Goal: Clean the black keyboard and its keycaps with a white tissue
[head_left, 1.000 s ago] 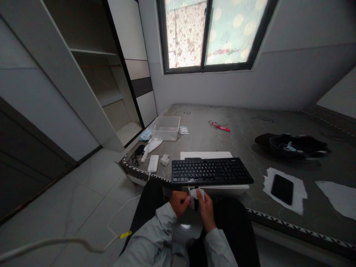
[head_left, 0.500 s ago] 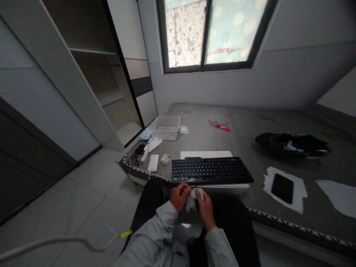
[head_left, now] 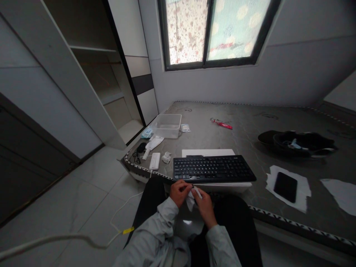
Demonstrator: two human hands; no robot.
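My right hand [head_left: 205, 206] is closed round a crumpled white tissue [head_left: 190, 202], just in front of the keyboard and above my lap. The fingers of my left hand [head_left: 178, 192] are pinched together at the tissue's upper edge. A tiny dark bit shows between the two hands, too small to name. Right beyond my fingers lies a black keyboard [head_left: 214, 168], resting on a white box [head_left: 236, 187]. A few pale spots show in its front row of keys.
Left of the keyboard are a crumpled tissue [head_left: 166, 157], a white power strip [head_left: 155, 161], a black mouse [head_left: 141, 147] and a clear plastic bin [head_left: 167, 131]. A phone [head_left: 285, 187] on white paper and a black cap [head_left: 302, 144] lie right. A red-packaged item [head_left: 222, 124] lies farther back.
The tissue has shifted within my right hand, its lower end now hanging in a point. My left fingers have drawn closer to its top edge. The whole view has tilted slightly.
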